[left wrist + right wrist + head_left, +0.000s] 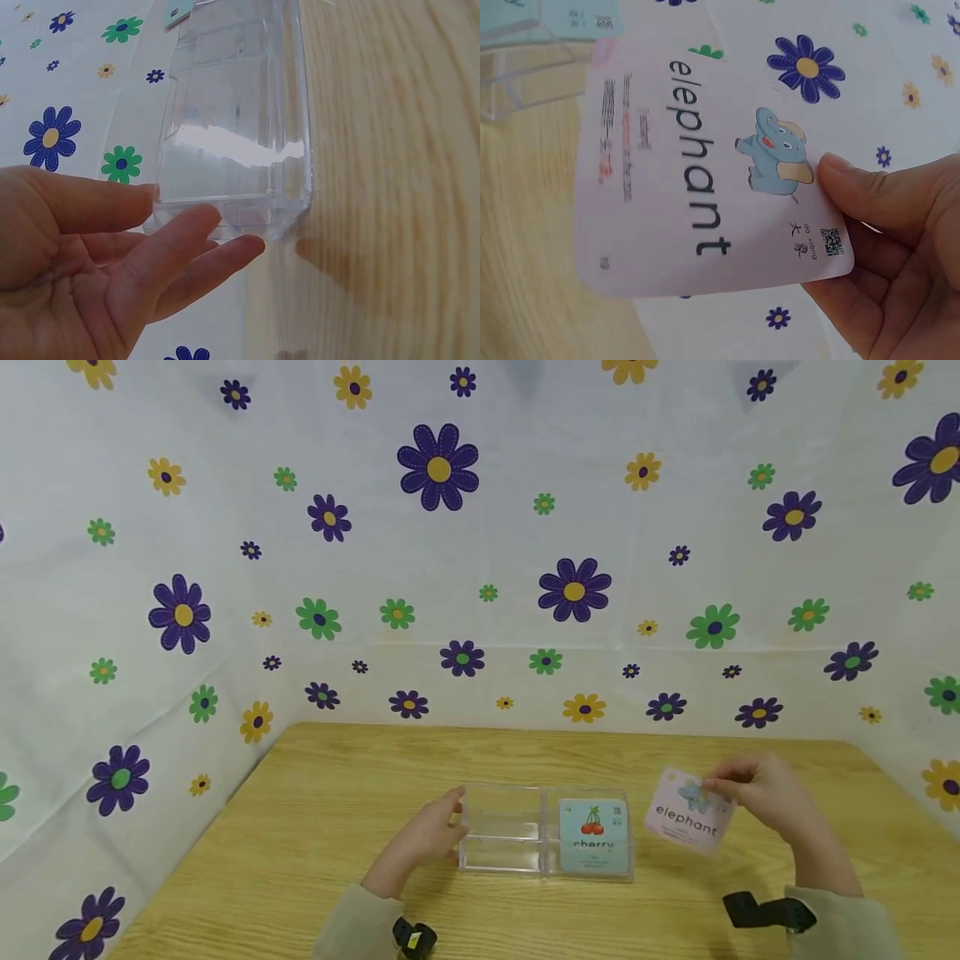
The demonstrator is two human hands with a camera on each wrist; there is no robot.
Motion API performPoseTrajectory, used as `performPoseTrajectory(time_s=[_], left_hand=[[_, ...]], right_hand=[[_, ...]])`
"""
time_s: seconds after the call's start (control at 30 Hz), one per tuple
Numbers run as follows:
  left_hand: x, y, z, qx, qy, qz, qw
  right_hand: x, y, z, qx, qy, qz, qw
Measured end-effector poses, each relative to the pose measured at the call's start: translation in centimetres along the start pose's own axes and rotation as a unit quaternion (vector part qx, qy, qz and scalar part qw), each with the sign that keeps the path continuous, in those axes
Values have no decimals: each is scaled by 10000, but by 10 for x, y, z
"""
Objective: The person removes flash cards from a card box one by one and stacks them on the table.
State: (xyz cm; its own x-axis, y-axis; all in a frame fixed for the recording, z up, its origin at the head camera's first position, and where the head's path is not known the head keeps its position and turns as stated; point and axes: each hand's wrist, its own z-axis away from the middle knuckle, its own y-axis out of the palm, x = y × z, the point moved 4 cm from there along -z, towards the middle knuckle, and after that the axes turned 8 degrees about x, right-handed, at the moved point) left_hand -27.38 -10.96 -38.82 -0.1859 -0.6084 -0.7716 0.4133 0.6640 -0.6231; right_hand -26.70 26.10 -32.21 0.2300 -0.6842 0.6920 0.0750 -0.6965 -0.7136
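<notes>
My right hand (pixel 757 789) pinches a pink elephant flash card (pixel 652 172) by one corner, thumb on its printed face. It holds the card raised over the table, to the right of a clear plastic box (pixel 500 870) with two compartments. At the box's left end, the thumb and fingers of my left hand (pixel 429 835) hold its edge, as the left wrist view also shows. A blue-green cherry card (pixel 594 860) lies in the right compartment. The left compartment shows bare clear plastic.
The wooden table (pixel 360 777) carries the box near its middle. A white cloth (pixel 487 543) printed with flowers hangs behind the table and along its sides. Dark bands (pixel 768 912) circle both wrists over light sleeves.
</notes>
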Motion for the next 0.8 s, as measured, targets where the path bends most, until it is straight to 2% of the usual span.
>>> performPoseTrajectory(time_s=[0.17, 0.37, 0.6, 0.8], left_hand=[[-1, 1, 1, -11, 60, -3, 10000], [-1, 0, 2, -13, 81, 32, 10000], [0, 0, 3, 12, 19, 5, 10000], [-1, 1, 3, 69, 51, 69, 9999]], right_hand=[[-17, 5, -3, 448, 304, -71, 9985], [-32, 15, -9, 784, 520, -110, 9955], [-44, 26, -12, 1040, 949, -67, 9900], [-53, 32, -14, 1097, 972, 198, 9890]])
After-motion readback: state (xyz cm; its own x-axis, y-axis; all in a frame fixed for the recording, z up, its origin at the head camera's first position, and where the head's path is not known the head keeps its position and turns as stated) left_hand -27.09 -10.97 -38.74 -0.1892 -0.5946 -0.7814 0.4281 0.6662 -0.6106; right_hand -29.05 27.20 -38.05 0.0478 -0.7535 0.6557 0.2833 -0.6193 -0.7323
